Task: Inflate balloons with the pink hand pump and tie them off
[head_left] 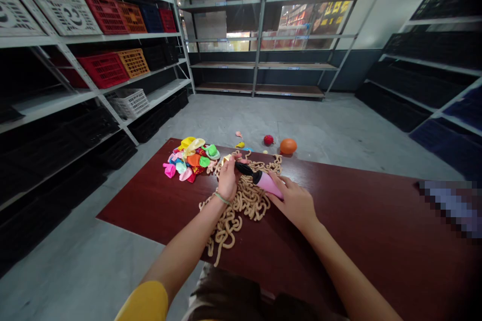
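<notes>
My left hand (228, 179) closes around the tip of a black nozzle (244, 169), with a pale balloon neck (226, 159) showing above the fingers. The nozzle belongs to a pink hand pump (268, 184), and my right hand (293, 201) rests on the pump's body. Under both hands lies a tangled heap of tan cord-like strands (241, 205). Left of it sits a pile of flat balloons (188, 163) in mixed bright colours, close to my left hand. All of this is on a dark red wooden table (150, 205).
An orange balloon (288, 146) and a small red balloon (268, 140) sit beyond the table's far edge. Metal shelves with plastic crates (105, 15) line the left, right and back of a grey concrete floor (320, 125). A pixelated patch (448, 208) covers the table's right end.
</notes>
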`<state>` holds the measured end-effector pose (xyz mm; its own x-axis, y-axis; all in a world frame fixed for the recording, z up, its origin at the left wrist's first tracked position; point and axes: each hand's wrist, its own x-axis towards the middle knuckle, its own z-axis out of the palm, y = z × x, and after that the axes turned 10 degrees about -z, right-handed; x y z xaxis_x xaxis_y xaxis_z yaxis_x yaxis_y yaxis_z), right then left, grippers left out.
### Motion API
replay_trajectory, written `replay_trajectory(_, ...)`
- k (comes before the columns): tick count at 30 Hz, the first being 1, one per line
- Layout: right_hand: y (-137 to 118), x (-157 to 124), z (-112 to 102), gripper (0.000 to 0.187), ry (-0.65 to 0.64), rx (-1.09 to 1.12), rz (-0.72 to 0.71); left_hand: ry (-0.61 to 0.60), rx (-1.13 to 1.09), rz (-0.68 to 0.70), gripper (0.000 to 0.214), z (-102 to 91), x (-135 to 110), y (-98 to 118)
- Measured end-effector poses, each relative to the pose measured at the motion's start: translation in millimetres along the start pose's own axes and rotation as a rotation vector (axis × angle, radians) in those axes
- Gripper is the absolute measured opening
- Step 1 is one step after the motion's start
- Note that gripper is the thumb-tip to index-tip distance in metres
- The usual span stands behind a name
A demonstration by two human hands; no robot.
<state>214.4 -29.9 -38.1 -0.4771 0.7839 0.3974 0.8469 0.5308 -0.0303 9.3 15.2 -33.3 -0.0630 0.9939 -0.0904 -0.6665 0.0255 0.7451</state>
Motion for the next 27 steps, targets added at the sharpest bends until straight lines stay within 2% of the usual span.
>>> replay_trajectory(3, 4, -1, -2, 0.065, -0.063, -0.006, 0.027, 0.031, -0.060, 0.059, 0.029, 7.9, 3, 1)
replay_trajectory(5, 4, -3, -2, 0.064, -0.072, 0.061, 0.022, 0.022, -0.090, 0.086, 0.030, 18.9, 7, 9)
replay_trajectory(8, 0, -4, 1, 0.060, -0.019, 0.176, 0.054, 0.024, -0.105, 0.138, 0.030, 38.4, 18, 29)
replay_trajectory(11, -4, -3, 5, 0.059, 0.025, 0.228, 0.100, 0.119, -0.139, 0.189, 0.030, 54.6, 27, 39)
replay_trajectory(13, -5, -3, 7, 0.058, 0.036, 0.224, 0.135, 0.143, -0.134, 0.199, 0.030, 62.3, 28, 32)
replay_trajectory(18, -2, -6, 6, 0.056, 0.045, 0.195, 0.212, 0.103, -0.058, 0.161, 0.031, 74.2, 14, -8)
replay_trajectory(21, 0, -9, 5, 0.056, 0.058, 0.197, 0.210, 0.104, -0.028, 0.156, 0.033, 77.0, 8, -16)
replay_trajectory(23, 1, -10, 6, 0.056, 0.080, 0.199, 0.184, 0.122, 0.008, 0.177, 0.035, 76.8, 8, -8)
replay_trajectory(27, 0, -11, 11, 0.056, 0.119, 0.230, 0.102, 0.187, 0.046, 0.262, 0.036, 73.9, 20, 27)
